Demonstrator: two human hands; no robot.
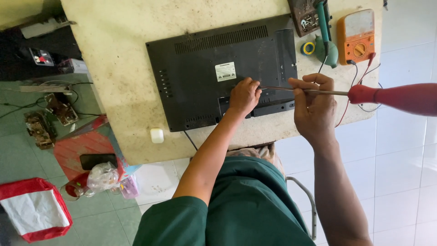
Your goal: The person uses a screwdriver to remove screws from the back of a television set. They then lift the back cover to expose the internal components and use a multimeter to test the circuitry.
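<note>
left hand (pixel 243 96) rested on black monitor back (pixel 214 73), fingers curled at screwdriver (pixel 364 94) tip; right hand (pixel 314 107) fingers pinched shaft; tabletop (pixel 127 91) beneath.

A pale, stained surface (pixel 123 91) carries a black monitor (pixel 200 82) lying face down. Beside the monitor sit an orange multimeter (pixel 356 36), a green soldering tool (pixel 325 32), a roll of tape (pixel 308 48), a small parts box (pixel 306 18) and a white block (pixel 156 135).
</note>
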